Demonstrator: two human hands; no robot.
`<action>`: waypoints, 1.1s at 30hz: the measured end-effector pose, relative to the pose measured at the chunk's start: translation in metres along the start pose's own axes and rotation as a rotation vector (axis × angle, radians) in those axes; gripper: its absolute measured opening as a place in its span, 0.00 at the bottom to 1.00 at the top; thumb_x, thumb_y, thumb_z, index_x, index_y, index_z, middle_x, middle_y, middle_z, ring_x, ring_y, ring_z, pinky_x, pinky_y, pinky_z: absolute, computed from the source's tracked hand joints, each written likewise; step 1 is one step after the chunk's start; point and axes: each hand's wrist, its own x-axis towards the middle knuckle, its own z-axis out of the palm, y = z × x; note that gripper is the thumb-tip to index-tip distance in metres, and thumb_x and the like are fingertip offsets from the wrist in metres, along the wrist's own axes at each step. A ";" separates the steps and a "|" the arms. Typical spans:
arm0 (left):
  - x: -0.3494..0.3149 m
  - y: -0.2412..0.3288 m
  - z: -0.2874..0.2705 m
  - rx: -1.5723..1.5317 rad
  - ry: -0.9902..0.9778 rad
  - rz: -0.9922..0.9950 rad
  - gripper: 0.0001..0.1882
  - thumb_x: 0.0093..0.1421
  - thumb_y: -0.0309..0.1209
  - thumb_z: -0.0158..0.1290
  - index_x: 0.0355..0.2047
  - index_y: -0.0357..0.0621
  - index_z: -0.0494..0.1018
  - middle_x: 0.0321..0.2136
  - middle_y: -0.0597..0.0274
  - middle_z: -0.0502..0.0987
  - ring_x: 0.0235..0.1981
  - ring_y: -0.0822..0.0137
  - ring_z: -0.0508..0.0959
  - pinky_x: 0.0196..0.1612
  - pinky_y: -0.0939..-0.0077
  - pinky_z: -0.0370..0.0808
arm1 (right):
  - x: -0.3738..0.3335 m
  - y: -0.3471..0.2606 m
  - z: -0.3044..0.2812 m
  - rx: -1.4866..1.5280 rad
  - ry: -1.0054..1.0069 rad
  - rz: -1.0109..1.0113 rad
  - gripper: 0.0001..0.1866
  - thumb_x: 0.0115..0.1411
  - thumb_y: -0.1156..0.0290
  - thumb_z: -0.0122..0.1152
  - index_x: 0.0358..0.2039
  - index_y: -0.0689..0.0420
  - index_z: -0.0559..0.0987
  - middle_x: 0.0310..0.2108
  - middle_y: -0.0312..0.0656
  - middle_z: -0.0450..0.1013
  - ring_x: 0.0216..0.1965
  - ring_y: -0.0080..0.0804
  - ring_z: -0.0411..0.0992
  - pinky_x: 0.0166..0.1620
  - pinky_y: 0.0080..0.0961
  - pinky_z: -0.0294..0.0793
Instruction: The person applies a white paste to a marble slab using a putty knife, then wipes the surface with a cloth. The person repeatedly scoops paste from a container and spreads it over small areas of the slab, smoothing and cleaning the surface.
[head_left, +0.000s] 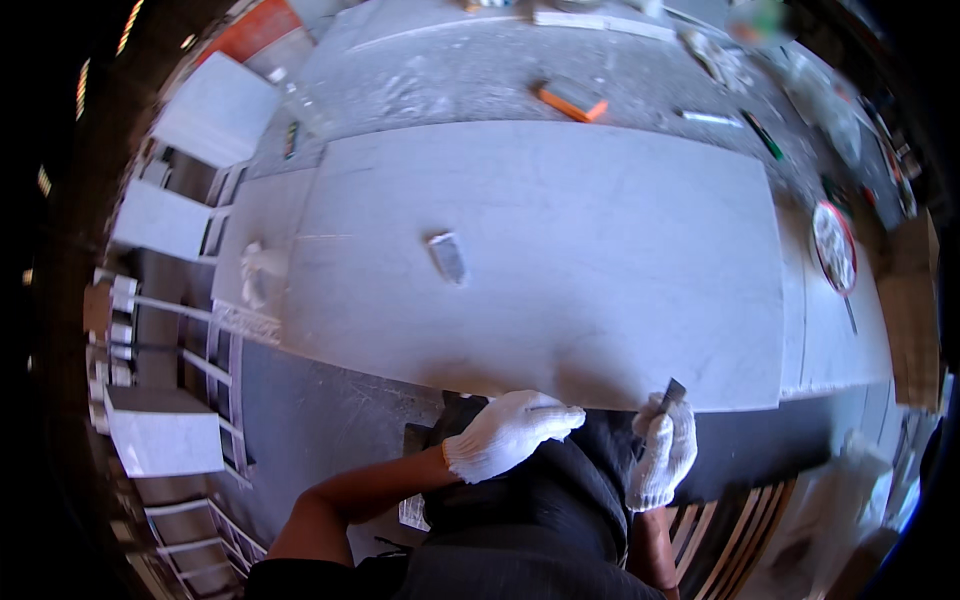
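By the near edge of the white slab (560, 250), the right hand (665, 455) clenches a blade (676, 389), seemingly freeing its tip; the loosely extended left hand (517, 430) seems empty.

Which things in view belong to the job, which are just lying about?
In use, it seems:
dark flat tool, in the right hand
large pale slab, in front of the left hand

Probably just lying about:
small grey pad, untouched on the slab
orange-sided block, beyond the slab
red-rimmed bowl, right of the slab
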 end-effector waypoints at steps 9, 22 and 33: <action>-0.040 -0.008 -0.098 0.327 0.743 -0.083 0.08 0.59 0.30 0.59 0.34 0.38 0.79 0.24 0.60 0.79 0.21 0.74 0.75 0.27 0.78 0.72 | 0.002 0.008 0.005 -0.024 -0.076 -0.020 0.22 0.68 0.53 0.54 0.40 0.63 0.79 0.27 0.34 0.68 0.27 0.21 0.64 0.31 0.21 0.64; -0.091 -0.071 -0.225 0.977 1.190 0.073 0.18 0.61 0.35 0.57 0.49 0.37 0.76 0.45 0.48 0.79 0.50 0.59 0.77 0.50 0.70 0.73 | -0.002 -0.006 0.014 0.046 -0.173 0.038 0.18 0.68 0.60 0.55 0.33 0.65 0.78 0.27 0.38 0.70 0.26 0.24 0.67 0.31 0.21 0.68; -0.123 -0.082 -0.295 0.484 1.367 -0.542 0.22 0.61 0.46 0.57 0.40 0.36 0.76 0.37 0.48 0.79 0.38 0.59 0.78 0.44 0.67 0.72 | -0.003 0.000 0.012 0.001 -0.176 0.022 0.21 0.70 0.55 0.53 0.39 0.63 0.79 0.26 0.35 0.70 0.25 0.21 0.65 0.29 0.21 0.64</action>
